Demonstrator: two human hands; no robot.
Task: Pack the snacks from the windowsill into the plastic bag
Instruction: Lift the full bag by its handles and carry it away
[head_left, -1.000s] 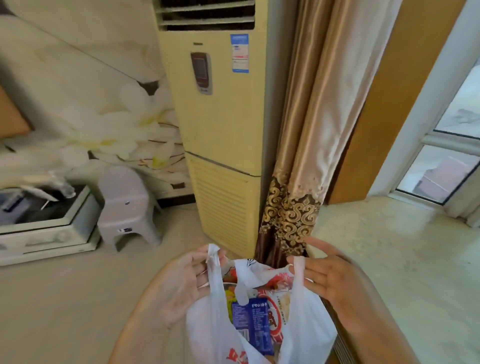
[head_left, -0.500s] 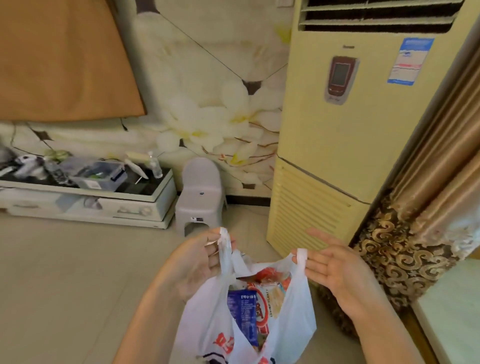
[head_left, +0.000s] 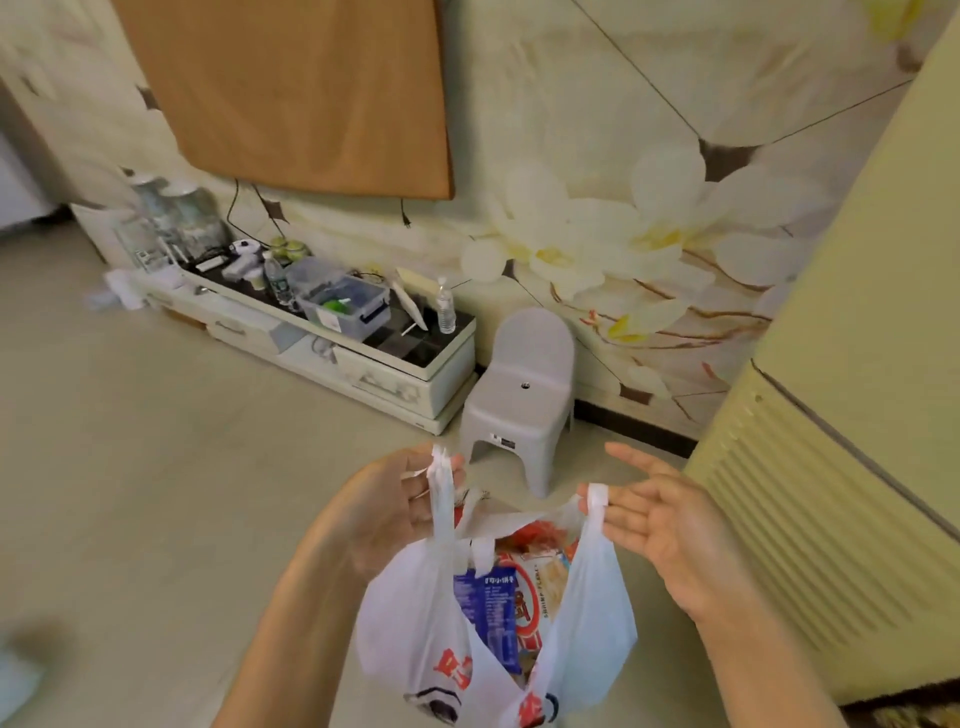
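Note:
A white plastic bag (head_left: 415, 629) with red print hangs between my hands at the bottom middle. Snack packets show in its open mouth, among them a blue packet (head_left: 485, 603) and a red and white one (head_left: 540, 582). My left hand (head_left: 395, 504) pinches the bag's left handle loop in curled fingers. The right handle loop hangs over the straight fingers of my right hand (head_left: 660, 519), whose palm faces up. The windowsill is out of view.
A grey plastic stool (head_left: 524, 395) stands on the floor just beyond the bag. A low white TV cabinet (head_left: 332, 358) with bottles and a clear box runs along the wall at left. A tall yellow air conditioner (head_left: 841, 441) fills the right side.
My view has swung left, away from the curtain and window toward the TV cabinet. Both hands keep the bag's handles and hold its mouth open as before.

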